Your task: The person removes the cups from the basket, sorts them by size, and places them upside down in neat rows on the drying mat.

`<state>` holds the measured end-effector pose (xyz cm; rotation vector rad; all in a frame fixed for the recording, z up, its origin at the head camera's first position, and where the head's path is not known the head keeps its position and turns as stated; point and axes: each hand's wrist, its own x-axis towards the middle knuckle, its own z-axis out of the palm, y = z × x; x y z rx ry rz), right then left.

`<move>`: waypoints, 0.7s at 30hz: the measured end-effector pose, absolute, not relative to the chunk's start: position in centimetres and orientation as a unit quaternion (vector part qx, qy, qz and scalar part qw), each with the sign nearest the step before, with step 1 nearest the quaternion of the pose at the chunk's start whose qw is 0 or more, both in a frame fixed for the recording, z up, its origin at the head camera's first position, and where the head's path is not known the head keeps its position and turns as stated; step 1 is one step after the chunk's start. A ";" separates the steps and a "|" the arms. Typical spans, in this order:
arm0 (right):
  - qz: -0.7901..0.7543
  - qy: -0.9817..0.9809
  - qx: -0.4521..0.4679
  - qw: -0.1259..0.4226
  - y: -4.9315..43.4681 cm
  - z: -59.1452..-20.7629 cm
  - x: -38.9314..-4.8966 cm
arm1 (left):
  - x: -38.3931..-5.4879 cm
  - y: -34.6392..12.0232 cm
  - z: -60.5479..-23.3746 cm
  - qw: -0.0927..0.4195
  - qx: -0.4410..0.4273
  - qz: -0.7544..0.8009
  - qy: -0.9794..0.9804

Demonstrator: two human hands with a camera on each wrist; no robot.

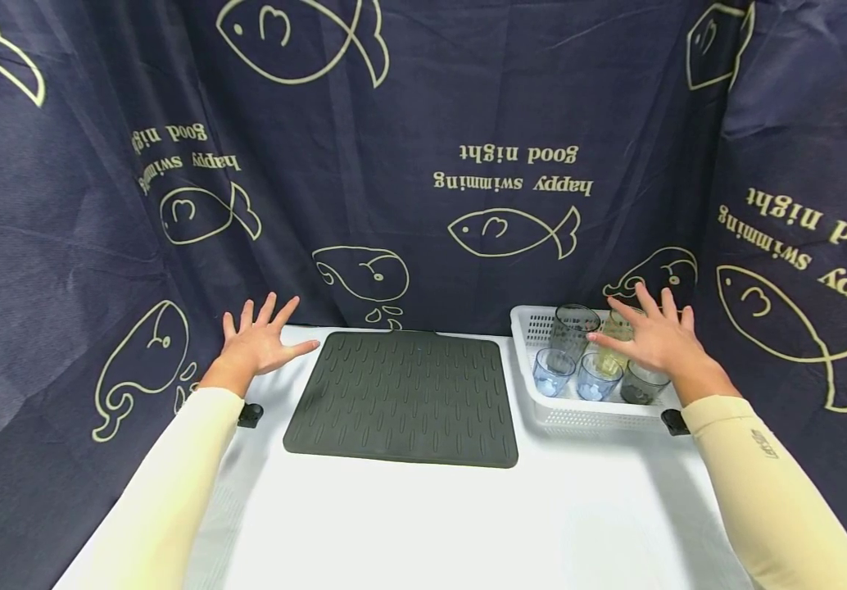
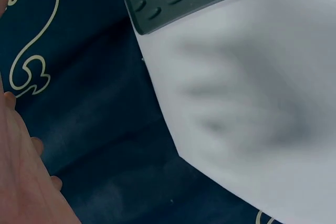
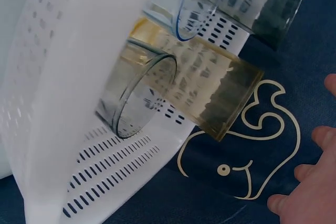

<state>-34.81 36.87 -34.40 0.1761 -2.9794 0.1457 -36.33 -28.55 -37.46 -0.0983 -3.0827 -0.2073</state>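
My left hand [image 1: 257,344] hovers with spread fingers at the left, beside a dark ribbed mat [image 1: 401,397]; it holds nothing. My right hand [image 1: 652,340], also spread and holding nothing, is over the back right part of a white perforated basket [image 1: 593,416]. Several drinking glasses stand in that basket. Two short blue glasses [image 1: 553,374] and a short grey glass [image 1: 643,385] make up the front. Behind are a tall grey glass [image 1: 569,328] and a tall yellow glass [image 3: 199,77], the latter partly hidden by my right hand in the head view.
The mat and basket lie on a white table [image 1: 423,524], basket to the right. Dark blue curtain [image 1: 409,205] with fish prints encloses the table's back and sides. Black wrist-camera mounts [image 1: 250,415] show at both wrists.
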 end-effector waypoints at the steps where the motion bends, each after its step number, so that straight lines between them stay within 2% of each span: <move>1: 0.048 -0.994 0.060 0.077 36.9 -34.5 -34.7 | -36.3 -28.5 -37.6 0.025 -0.032 -0.066 -0.997; 21: 0.083 -0.987 0.082 0.114 37.9 -37.5 -32.9 | -34.8 -25.1 -41.2 0.052 -0.062 -0.096 -0.992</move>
